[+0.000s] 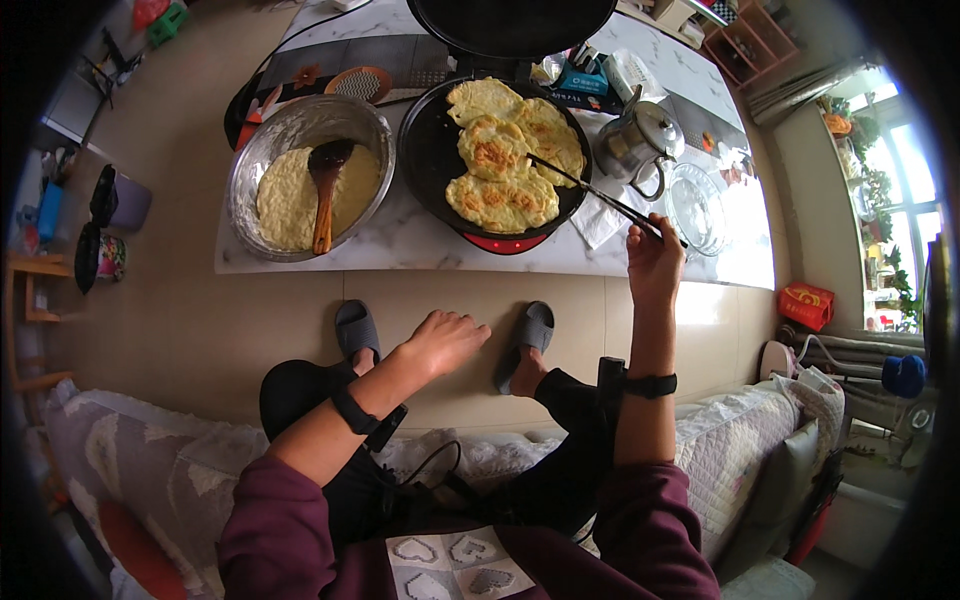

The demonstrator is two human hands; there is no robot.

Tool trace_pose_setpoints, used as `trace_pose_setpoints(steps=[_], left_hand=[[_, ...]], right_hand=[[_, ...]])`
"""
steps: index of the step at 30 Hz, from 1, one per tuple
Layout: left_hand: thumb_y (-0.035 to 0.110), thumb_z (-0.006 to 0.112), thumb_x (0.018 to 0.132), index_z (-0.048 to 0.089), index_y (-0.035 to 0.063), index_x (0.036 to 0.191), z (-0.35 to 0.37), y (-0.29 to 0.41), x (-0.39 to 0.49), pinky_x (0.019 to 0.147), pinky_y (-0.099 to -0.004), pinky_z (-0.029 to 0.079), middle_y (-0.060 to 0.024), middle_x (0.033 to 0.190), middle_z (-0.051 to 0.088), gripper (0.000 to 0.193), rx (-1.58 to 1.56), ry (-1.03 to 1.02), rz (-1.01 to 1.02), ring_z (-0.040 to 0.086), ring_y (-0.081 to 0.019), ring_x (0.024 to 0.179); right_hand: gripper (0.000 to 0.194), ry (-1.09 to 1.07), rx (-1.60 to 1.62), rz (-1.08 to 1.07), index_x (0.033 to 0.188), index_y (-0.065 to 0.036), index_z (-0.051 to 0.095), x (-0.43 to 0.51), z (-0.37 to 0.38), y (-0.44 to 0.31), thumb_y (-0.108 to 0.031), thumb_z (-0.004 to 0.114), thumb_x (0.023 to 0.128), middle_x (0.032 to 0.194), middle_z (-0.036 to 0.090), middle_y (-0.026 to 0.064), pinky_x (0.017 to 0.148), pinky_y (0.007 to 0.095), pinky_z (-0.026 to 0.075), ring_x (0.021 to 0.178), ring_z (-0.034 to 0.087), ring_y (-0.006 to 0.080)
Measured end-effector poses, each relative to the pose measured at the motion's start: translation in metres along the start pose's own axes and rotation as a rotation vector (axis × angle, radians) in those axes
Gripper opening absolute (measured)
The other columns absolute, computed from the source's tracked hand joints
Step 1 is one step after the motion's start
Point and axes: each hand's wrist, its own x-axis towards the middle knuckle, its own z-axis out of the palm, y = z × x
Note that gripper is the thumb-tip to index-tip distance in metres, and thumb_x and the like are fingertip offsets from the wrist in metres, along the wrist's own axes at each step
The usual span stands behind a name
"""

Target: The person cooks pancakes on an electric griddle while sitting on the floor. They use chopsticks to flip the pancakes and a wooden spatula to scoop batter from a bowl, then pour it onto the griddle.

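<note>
My right hand [654, 259] grips a pair of dark chopsticks [600, 193], whose tips reach a browned pancake in the round electric griddle [424, 176]. Several pancakes lie in that black pan: a pale one [480, 101] at the far side, one [553, 135] at the right, a browned one [491, 146] in the middle and another [502, 202] at the near edge. Over my lap and the floor hangs my left hand [448, 341], fingers curled together with nothing visible in them. To the griddle's left, a steel bowl [240, 202] holds pale batter [285, 202] and a wooden-handled spatula [324, 202].
The griddle's lid [514, 26] stands raised behind it. Right of the pan are a steel kettle [637, 139], a clear glass dish [697, 210] and a white napkin [600, 225]. A tissue box [585, 79] sits behind. The marble-patterned table [375, 259] ends before my slippers [356, 326].
</note>
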Motion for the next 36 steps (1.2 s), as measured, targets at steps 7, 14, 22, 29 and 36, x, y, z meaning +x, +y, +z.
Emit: trace_pose_setpoints(steps=[7, 14, 22, 29, 36], left_hand=[[0.017, 0.058, 0.083, 0.053, 0.0079, 0.092, 0.006, 0.000, 0.000, 0.068, -0.0442, 0.049, -0.0124, 0.086, 0.059, 0.014, 0.009, 0.031, 0.011, 0.062, -0.0323, 0.083], [0.018, 0.058, 0.083, 0.052, 0.0084, 0.092, 0.011, -0.001, 0.000, 0.066, -0.0440, 0.049, -0.0118, 0.084, 0.059, 0.014, 0.001, 0.061, 0.021, 0.062, -0.0321, 0.082], [0.019, 0.057, 0.084, 0.052, 0.0084, 0.092, 0.008, 0.000, 0.001, 0.067, -0.0446, 0.049, -0.0121, 0.085, 0.059, 0.014, 0.012, 0.025, 0.014, 0.062, -0.0324, 0.082], [0.018, 0.056, 0.085, 0.052, 0.0079, 0.091, 0.005, 0.000, 0.000, 0.067, -0.0445, 0.049, -0.0123, 0.086, 0.060, 0.013, -0.002, 0.036, 0.012, 0.062, -0.0323, 0.083], [0.017, 0.055, 0.085, 0.052, 0.0081, 0.091, 0.007, -0.001, 0.000, 0.067, -0.0446, 0.048, -0.0121, 0.085, 0.059, 0.011, -0.006, 0.053, 0.021, 0.062, -0.0320, 0.082]], right_hand=[[0.019, -0.051, -0.100, -0.045, 0.092, -0.001, 0.053, -0.016, 0.010, -0.012, -0.020, 0.051, 0.093, 0.078, 0.060, 0.0110, 0.059, 0.0248, 0.053, 0.066, 0.062, 0.0192], [0.021, 0.036, -0.129, -0.080, 0.092, -0.001, 0.054, -0.016, 0.009, -0.012, -0.021, 0.052, 0.093, 0.078, 0.061, 0.0119, 0.060, 0.0251, 0.054, 0.067, 0.064, 0.0197], [0.022, -0.007, -0.020, -0.015, 0.093, 0.001, 0.054, -0.011, 0.007, -0.005, -0.021, 0.051, 0.093, 0.079, 0.062, 0.0123, 0.060, 0.0261, 0.055, 0.067, 0.065, 0.0205], [0.022, -0.024, -0.075, -0.014, 0.093, 0.002, 0.056, -0.014, 0.011, 0.002, -0.019, 0.052, 0.093, 0.079, 0.062, 0.0134, 0.061, 0.0256, 0.054, 0.069, 0.063, 0.0206], [0.020, -0.059, 0.055, 0.105, 0.091, 0.001, 0.056, -0.009, 0.012, 0.011, -0.019, 0.052, 0.092, 0.079, 0.063, 0.0124, 0.063, 0.0278, 0.055, 0.069, 0.065, 0.0213]])
